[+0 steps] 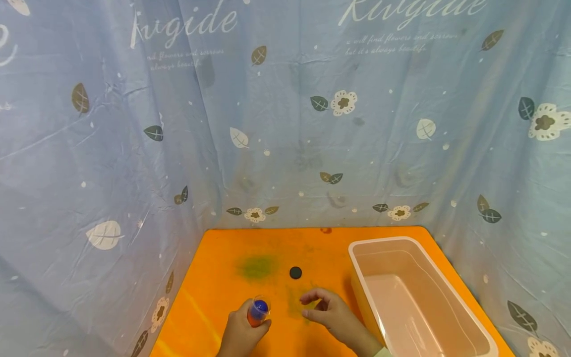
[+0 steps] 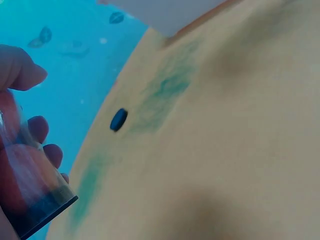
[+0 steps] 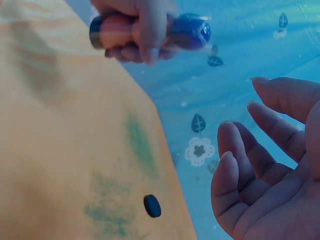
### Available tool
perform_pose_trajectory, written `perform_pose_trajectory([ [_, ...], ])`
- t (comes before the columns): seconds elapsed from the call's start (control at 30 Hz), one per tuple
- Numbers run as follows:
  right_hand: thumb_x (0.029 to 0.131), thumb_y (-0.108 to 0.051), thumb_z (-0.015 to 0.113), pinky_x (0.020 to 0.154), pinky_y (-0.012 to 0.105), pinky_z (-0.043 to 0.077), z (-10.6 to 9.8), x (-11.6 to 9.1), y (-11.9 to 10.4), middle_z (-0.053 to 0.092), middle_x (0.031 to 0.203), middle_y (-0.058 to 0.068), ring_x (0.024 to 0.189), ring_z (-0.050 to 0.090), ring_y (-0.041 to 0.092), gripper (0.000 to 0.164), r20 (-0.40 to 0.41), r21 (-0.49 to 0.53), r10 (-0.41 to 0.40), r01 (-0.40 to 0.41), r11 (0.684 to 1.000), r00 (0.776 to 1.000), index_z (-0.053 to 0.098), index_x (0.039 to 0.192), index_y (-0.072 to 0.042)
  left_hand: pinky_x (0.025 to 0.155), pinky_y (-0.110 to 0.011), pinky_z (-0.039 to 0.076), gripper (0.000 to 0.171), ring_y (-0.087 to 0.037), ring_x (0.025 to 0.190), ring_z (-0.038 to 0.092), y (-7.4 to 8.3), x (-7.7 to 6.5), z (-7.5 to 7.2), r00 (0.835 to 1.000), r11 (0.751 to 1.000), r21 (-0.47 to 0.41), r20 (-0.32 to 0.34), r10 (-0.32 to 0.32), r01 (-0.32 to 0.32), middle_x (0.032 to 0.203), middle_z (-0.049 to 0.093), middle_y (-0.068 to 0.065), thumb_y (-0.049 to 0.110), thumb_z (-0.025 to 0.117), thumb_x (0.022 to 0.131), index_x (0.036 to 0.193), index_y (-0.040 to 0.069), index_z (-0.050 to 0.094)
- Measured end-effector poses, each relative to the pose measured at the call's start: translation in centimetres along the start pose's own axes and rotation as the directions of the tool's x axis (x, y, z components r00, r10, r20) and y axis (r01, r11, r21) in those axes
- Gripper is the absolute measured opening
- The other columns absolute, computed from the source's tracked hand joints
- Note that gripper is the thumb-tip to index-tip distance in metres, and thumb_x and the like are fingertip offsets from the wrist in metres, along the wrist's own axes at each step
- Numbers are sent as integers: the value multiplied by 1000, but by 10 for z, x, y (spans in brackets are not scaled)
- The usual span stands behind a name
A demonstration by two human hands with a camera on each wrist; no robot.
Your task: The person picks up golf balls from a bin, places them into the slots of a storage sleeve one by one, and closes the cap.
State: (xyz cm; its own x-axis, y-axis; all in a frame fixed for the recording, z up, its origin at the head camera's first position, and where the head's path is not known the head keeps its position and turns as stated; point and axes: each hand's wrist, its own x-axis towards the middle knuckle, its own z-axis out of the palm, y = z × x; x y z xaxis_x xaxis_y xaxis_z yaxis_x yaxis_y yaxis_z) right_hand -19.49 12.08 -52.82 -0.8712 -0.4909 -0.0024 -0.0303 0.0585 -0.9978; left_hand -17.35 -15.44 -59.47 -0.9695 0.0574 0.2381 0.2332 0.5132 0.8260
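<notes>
My left hand [image 1: 240, 331] grips a clear tube [image 2: 31, 172] with a dark base. A blue ball [image 1: 260, 308] sits at its open-looking upper end, and orange balls [image 3: 114, 33] lie below it, partly hidden by the fingers. To the right, my right hand [image 1: 333, 315] hovers over the table with loosely bent fingers and nothing between them. A small black round cap [image 1: 295, 272] lies on the table beyond both hands, apart from them.
An orange table [image 1: 223, 248] carries green smudges [image 1: 258, 267]. On its right stands a deep, pale plastic bin [image 1: 367, 292], close beside my right forearm. A blue curtain [image 1: 285, 148] printed with leaves and flowers hangs around the table's back and sides.
</notes>
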Motion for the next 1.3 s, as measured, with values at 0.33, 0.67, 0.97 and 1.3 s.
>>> perform_pose_trajectory([
  [0.33, 87, -32, 70, 72, 38, 50, 4, 17, 19, 60, 108, 9, 82, 56, 29, 31, -115, -73, 17, -25, 997, 993, 63, 111, -13, 64, -29, 50, 35, -7, 73, 62, -2, -1, -8, 999, 999, -4, 10, -40, 40, 86, 66, 10, 42, 79, 77, 101, 23, 62],
  [0.67, 83, -43, 73, 74, 36, 48, 3, 70, 57, 53, 114, 8, 95, 52, 28, 47, -317, -122, 43, -86, 989, 947, 57, 118, -16, 66, -30, 50, 39, -8, 76, 63, -3, -3, -4, 999, 999, -13, 17, -47, 48, 91, 68, 4, 45, 79, 76, 103, 24, 62],
  [0.97, 80, -44, 75, 78, 41, 46, -5, 111, 94, 47, 124, 19, 106, 50, 35, 64, -354, -259, -6, -92, 961, 935, 51, 127, -9, 63, -30, 49, 36, -9, 70, 61, -2, -1, -2, 998, 998, -14, 22, -56, 56, 84, 64, 11, 44, 80, 74, 98, 26, 60],
  [1.3, 81, -35, 77, 83, 45, 48, -5, 137, 116, 42, 130, 17, 110, 53, 33, 65, -415, -320, -11, -135, 938, 910, 48, 133, -10, 60, -29, 49, 35, -8, 66, 61, 0, -5, -9, 998, 998, 21, -24, -57, 57, 81, 64, 11, 41, 82, 73, 94, 24, 60],
])
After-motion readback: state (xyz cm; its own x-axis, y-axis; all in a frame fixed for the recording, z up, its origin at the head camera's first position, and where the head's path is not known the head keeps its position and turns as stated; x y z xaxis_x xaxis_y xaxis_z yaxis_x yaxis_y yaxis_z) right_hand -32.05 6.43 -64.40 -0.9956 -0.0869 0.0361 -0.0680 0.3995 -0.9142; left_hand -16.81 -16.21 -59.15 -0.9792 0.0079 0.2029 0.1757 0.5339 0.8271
